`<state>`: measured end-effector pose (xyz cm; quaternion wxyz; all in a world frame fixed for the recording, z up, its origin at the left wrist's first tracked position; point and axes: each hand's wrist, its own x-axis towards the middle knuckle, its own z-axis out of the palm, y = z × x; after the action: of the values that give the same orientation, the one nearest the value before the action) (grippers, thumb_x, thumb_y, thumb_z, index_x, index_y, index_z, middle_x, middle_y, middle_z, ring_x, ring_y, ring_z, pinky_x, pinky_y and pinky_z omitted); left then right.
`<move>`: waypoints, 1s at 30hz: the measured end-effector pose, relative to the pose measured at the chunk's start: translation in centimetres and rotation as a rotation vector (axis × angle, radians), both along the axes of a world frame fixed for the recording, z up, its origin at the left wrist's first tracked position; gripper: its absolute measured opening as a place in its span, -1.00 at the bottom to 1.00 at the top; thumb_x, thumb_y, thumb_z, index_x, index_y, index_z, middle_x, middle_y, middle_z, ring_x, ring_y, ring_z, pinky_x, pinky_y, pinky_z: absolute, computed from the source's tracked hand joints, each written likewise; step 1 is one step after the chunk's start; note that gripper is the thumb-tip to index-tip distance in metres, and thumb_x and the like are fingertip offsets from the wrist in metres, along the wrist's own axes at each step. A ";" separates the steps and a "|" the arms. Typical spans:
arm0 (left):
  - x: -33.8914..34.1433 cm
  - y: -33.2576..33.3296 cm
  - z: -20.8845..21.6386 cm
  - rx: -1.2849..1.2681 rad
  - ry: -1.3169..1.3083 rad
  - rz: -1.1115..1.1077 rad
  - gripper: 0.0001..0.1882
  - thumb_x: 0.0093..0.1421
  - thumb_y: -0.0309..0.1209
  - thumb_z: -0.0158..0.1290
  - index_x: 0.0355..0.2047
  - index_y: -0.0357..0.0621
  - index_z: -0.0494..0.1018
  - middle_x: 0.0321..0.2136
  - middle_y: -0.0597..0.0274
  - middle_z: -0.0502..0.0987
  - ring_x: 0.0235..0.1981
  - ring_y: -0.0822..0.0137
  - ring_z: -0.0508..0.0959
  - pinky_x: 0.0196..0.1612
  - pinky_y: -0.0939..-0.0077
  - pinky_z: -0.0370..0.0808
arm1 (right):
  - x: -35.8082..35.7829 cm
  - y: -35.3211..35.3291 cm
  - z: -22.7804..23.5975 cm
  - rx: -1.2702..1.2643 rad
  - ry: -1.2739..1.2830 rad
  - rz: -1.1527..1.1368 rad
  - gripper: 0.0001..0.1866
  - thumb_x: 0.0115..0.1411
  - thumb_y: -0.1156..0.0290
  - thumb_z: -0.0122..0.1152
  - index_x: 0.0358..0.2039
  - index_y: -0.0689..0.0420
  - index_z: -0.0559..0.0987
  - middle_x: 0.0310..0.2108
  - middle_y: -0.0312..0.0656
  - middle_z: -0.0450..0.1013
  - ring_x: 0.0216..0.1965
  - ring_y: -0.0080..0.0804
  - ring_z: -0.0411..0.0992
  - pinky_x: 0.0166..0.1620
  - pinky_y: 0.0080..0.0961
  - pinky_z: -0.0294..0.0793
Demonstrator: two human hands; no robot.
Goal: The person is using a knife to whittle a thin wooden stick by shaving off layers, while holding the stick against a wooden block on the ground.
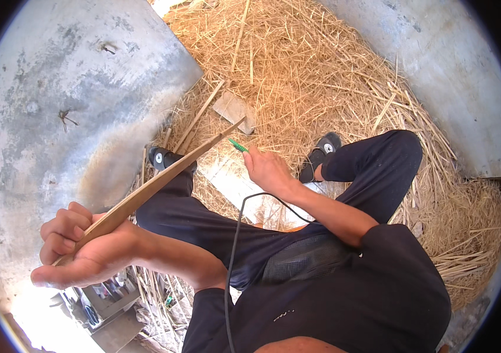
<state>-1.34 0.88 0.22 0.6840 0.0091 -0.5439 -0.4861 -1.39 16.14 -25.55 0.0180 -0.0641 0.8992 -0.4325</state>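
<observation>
My left hand (88, 244), raised at the left, has its fingers curled round the thick end of a long bamboo strip (150, 185). The strip slants up and away to the right, and its far end narrows to a tip. My right hand (269, 172), in the middle between my knees, is closed on a slim green object (237, 145). Only a short ridged part of it sticks out past the fingers; its kind cannot be made out. The green object is close below the strip's far end; whether they touch I cannot tell.
Pale shavings (297, 70) cover the ground ahead and to the right. A flat block (234, 110) lies beyond the strip's tip. Grey walls (85, 76) rise on both sides. A black cable (240, 217) loops across my lap. Cluttered shelves (106, 306) stand at lower left.
</observation>
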 end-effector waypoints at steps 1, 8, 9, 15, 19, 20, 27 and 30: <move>0.0 -0.1 0.0 -0.002 0.002 -0.009 -0.39 0.24 0.16 -0.26 -0.75 0.08 -0.12 -0.75 0.45 -0.05 -0.77 0.61 -0.13 -0.67 0.66 -0.23 | -0.1 0.2 1.0 -0.008 -0.002 0.034 -0.71 0.31 0.26 -0.21 -0.44 0.20 0.29 -0.86 -0.16 0.23 -0.86 -0.21 0.22 -0.76 -0.26 0.21; 0.2 0.4 0.1 0.025 -0.040 -0.001 -0.42 0.26 0.12 -0.32 -0.76 0.12 -0.16 -0.80 0.45 -0.07 -0.75 0.56 -0.10 -0.63 0.60 -0.17 | -1.1 0.1 -2.0 -0.131 -0.161 0.064 -0.67 0.32 0.27 -0.29 -0.45 0.25 0.32 -0.77 0.00 0.28 -0.70 -0.13 0.36 -0.63 -0.25 0.30; 0.2 0.3 -0.1 0.031 -0.044 -0.009 -0.42 0.26 0.12 -0.32 -0.76 0.12 -0.16 -0.80 0.45 -0.07 -0.75 0.56 -0.10 -0.63 0.60 -0.18 | -1.7 0.8 -3.5 -0.108 -0.232 0.029 -0.65 0.32 0.27 -0.30 -0.45 0.26 0.33 -0.74 0.04 0.31 -0.65 -0.10 0.39 -0.59 -0.24 0.33; 0.2 0.4 -0.1 0.015 -0.056 0.017 -0.41 0.26 0.14 -0.33 -0.76 0.11 -0.16 -0.80 0.46 -0.08 -0.74 0.57 -0.13 -0.61 0.61 -0.21 | -0.6 1.1 0.4 -0.195 -0.130 0.068 -0.57 0.32 0.21 -0.32 -0.48 0.29 0.36 -0.67 0.14 0.32 -0.60 0.00 0.37 -0.47 -0.10 0.30; 0.1 1.1 0.2 0.011 -0.056 -0.028 -0.40 0.25 0.18 -0.35 -0.75 0.11 -0.18 -0.80 0.47 -0.12 -0.74 0.57 -0.15 -0.61 0.61 -0.21 | -1.9 0.7 -6.3 -0.165 -0.190 -0.063 -0.58 0.32 0.18 -0.32 -0.50 0.24 0.33 -0.73 0.04 0.26 -0.66 -0.07 0.28 -0.42 -0.12 0.25; 0.2 1.1 0.1 -0.016 -0.059 -0.023 -0.40 0.25 0.19 -0.35 -0.75 0.12 -0.19 -0.80 0.48 -0.13 -0.74 0.57 -0.15 -0.61 0.61 -0.21 | -2.5 1.0 -6.7 -0.136 -0.198 -0.122 -0.59 0.32 0.18 -0.32 -0.50 0.22 0.32 -0.76 0.00 0.23 -0.69 -0.11 0.23 -0.43 -0.14 0.23; 0.4 1.9 -0.4 -0.081 -0.045 -0.111 -0.37 0.24 0.21 -0.36 -0.76 0.12 -0.24 -0.81 0.51 -0.19 -0.75 0.57 -0.21 -0.62 0.63 -0.24 | -2.8 0.7 -5.4 -0.273 -0.239 -0.071 -0.58 0.33 0.17 -0.31 -0.53 0.21 0.32 -0.78 -0.16 0.16 -0.76 -0.31 0.14 -0.58 -0.25 0.20; 0.7 1.6 -0.3 -0.116 -0.060 -0.126 -0.38 0.24 0.21 -0.37 -0.76 0.12 -0.23 -0.81 0.51 -0.19 -0.76 0.59 -0.21 -0.63 0.63 -0.24 | -4.1 1.7 -9.6 -0.091 -0.369 -0.124 -0.58 0.33 0.18 -0.32 -0.47 0.24 0.36 -0.75 -0.06 0.25 -0.74 -0.22 0.22 -0.54 -0.23 0.25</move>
<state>-0.63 2.44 -0.07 0.6346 -0.0502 -0.5909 -0.4955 -5.53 17.89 -35.11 0.1530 0.0709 0.8625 -0.4772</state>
